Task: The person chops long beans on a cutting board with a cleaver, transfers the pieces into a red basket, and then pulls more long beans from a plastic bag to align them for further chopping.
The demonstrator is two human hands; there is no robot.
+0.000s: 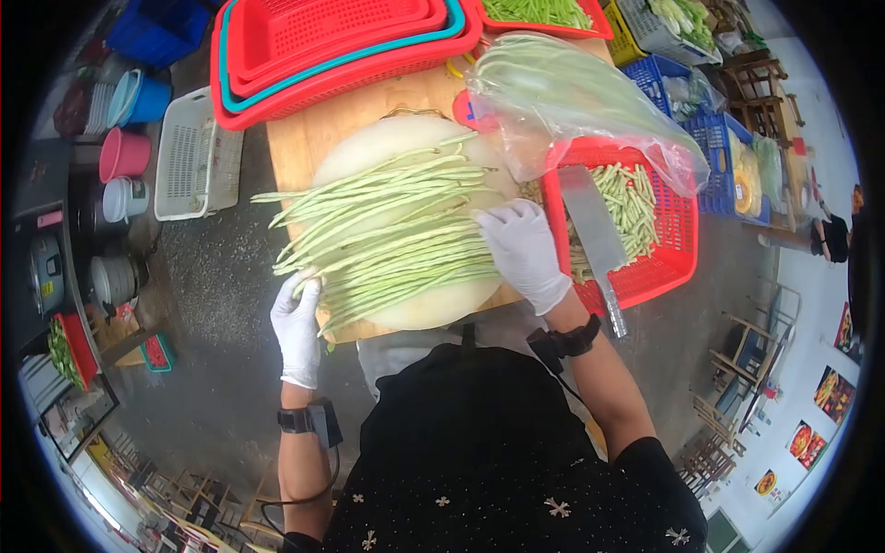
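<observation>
Many long green beans (396,230) lie side by side across a round white cutting board (452,309) on a wooden table. My left hand (298,323), in a white glove, is at the beans' left ends, its thumb and fingers closed on a few of them. At their right ends is my gloved right hand (523,244), its fingers bent against the bean tips; what lies under the fingers is hidden. A cleaver (593,221) rests across the red basket (678,244) at the right, which holds cut bean pieces (627,203).
A clear plastic bag (590,92) of long beans lies behind the red basket. Stacked red and teal baskets (341,88) stand at the table's back left. A white crate (198,157) is on the floor at left, and blue crates (728,166) are at right.
</observation>
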